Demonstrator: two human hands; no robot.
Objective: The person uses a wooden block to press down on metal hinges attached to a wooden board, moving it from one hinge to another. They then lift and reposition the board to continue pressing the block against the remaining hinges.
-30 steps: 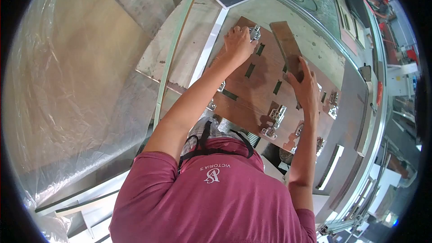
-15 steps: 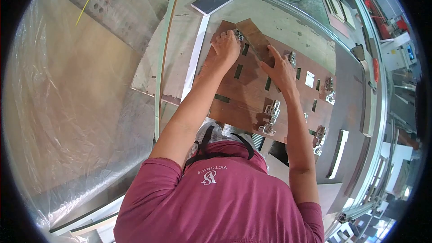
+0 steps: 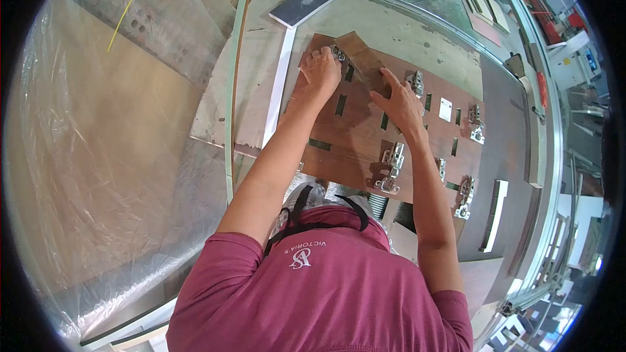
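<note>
A brown wood-grain board (image 3: 339, 137) with several dark slots lies in front of me. My left hand (image 3: 321, 73) is at its far left corner, fingers curled closed against a metal cabinet hinge (image 3: 338, 53) that they partly cover. A narrow brown wooden strip (image 3: 360, 54) lies slantwise over the board, its far end beside that hinge. My right hand (image 3: 401, 103) grips the strip from above, thumb on the near side and fingers on the other; its lower end is hidden under the hand. Another hinge (image 3: 416, 82) sits just right of my right fingers.
More hinges (image 3: 391, 168) and a white label (image 3: 445, 109) are on the board. A dark panel piece (image 3: 306, 4) and a white strip (image 3: 280, 85) lie to the left. Plastic-wrapped sheets (image 3: 117, 143) stand at far left. A metal rail (image 3: 554, 137) borders the right.
The view has shifted slightly, so the board and both hands appear a little further left. Both hands keep nearly the same places on the hinge and the strip.
</note>
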